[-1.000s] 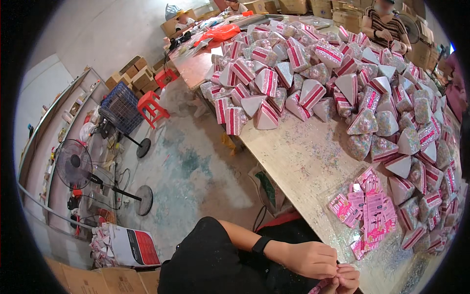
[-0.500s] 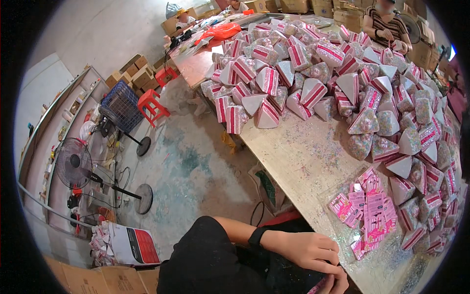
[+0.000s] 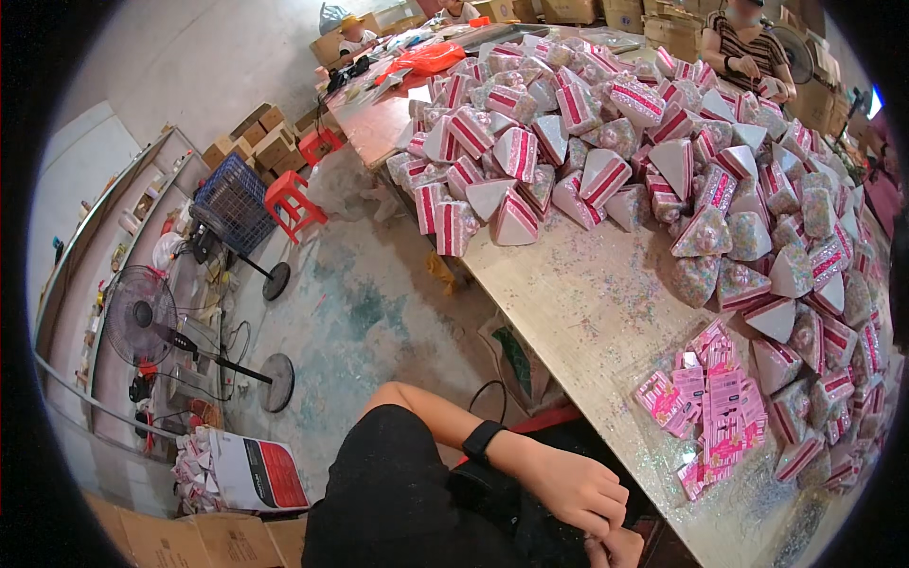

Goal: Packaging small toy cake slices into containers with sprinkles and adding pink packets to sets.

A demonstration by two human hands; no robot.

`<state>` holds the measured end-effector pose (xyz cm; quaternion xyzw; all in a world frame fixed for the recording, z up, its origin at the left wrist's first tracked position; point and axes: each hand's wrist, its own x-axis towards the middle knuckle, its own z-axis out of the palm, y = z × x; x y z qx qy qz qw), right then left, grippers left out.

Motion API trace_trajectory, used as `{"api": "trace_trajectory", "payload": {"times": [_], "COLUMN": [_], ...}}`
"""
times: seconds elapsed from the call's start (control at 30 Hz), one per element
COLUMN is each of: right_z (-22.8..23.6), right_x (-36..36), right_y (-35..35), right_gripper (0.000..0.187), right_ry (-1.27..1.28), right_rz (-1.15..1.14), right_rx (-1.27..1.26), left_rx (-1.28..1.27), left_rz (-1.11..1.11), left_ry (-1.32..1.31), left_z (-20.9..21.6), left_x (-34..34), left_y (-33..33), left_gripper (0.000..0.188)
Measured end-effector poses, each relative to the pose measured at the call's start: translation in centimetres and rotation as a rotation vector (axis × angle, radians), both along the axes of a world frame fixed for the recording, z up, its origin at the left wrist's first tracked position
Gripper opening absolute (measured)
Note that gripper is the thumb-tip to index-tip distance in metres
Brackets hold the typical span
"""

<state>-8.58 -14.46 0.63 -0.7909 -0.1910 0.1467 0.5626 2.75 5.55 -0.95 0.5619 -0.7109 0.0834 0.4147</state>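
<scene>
My left hand, with a black band on its wrist, is at the lower edge beside the table's near side. Its fingers are curled down and closed. Just under them is my right hand, only partly in view, its fingers bent and pressed together. Whatever lies between the two hands is hidden. To their right on the table lies a loose pile of pink printed cards. Beyond it spreads a large heap of wedge-shaped, cake-slice-like pieces, white and pink with glittery coating.
Glitter specks are scattered over the tabletop. A person in a striped top works across the table, with others farther back. On the left floor stand a fan, red stools, a blue crate and a carton.
Both hands have drawn slightly left and away from the table edge. The pink bit that showed between my fingers is now out of sight. My left elbow has moved up.
</scene>
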Motion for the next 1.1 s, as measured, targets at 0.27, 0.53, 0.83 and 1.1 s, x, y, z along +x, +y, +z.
{"api": "trace_trajectory", "payload": {"times": [0.27, 0.53, 0.83, 1.1], "right_z": [-0.3, -3.1, -3.7, -4.4], "right_x": [-0.5, 1.1, 0.3, 0.7], "right_y": [1.7, 2.1, 2.4, 3.4], "right_gripper": [0.008, 0.021, 0.028, 0.023], "right_ry": [-0.008, -0.390, -0.768, -0.704], "right_rz": [-0.143, -0.460, -0.659, -0.629], "right_rx": [-0.027, -0.087, -0.251, -0.262], "left_rx": [0.196, 0.480, 0.596, 0.620], "left_rz": [-0.036, 0.213, 0.295, 0.324], "left_ry": [0.275, 0.958, 1.389, 1.420], "left_z": [-0.8, -2.1, 0.6, 0.4], "left_x": [-0.2, -1.2, -2.7, -2.5], "left_y": [1.2, 1.2, 0.0, 0.8], "left_gripper": [0.009, 0.016, 0.007, 0.009]}}
